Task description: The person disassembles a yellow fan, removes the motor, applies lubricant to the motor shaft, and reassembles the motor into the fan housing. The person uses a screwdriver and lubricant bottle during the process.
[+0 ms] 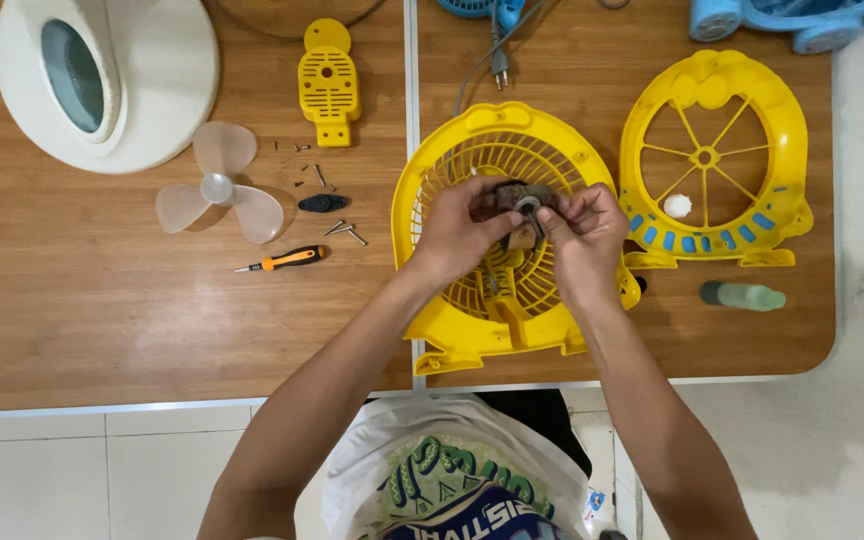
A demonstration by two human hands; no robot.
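Both hands, left hand (455,232) and right hand (584,232), pinch the small fan motor (520,212) between closed fingertips (above the yellow fan grille (452,150)).

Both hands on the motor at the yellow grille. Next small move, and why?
Probably seat the motor squarely into the centre of the yellow grille before letting go. The left hand and the right hand both pinch it there, while the loose screws and the screwdriver lie unused to the left.
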